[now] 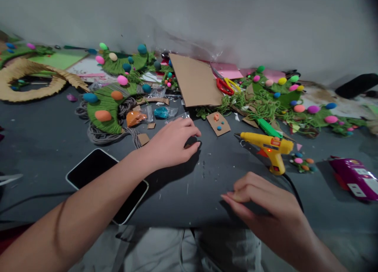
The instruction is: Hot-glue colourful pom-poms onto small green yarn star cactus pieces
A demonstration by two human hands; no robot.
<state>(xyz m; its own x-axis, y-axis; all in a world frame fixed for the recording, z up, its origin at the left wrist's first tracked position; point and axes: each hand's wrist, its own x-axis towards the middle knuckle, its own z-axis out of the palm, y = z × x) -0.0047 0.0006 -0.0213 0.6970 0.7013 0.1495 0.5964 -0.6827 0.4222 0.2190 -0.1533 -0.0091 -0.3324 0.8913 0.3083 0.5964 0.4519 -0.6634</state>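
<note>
- one yellow glue gun (265, 142)
- one phone (93, 167)
- one green comb (268, 127)
- one purple packet (356, 177)
- one large cardboard sheet (196, 82)
- two small clear bags: one orange-filled bag (137, 117), one blue-filled bag (162, 112)
- one black cable-ended holder-free wreath ring (29, 91)

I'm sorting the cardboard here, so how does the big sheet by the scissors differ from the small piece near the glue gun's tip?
The big sheet is bare on its visible face; the small piece carries orange and blue dabs. The big sheet lies among the clutter at the back, the small piece in front of it on the dark tabletop. Both are brown.
</note>
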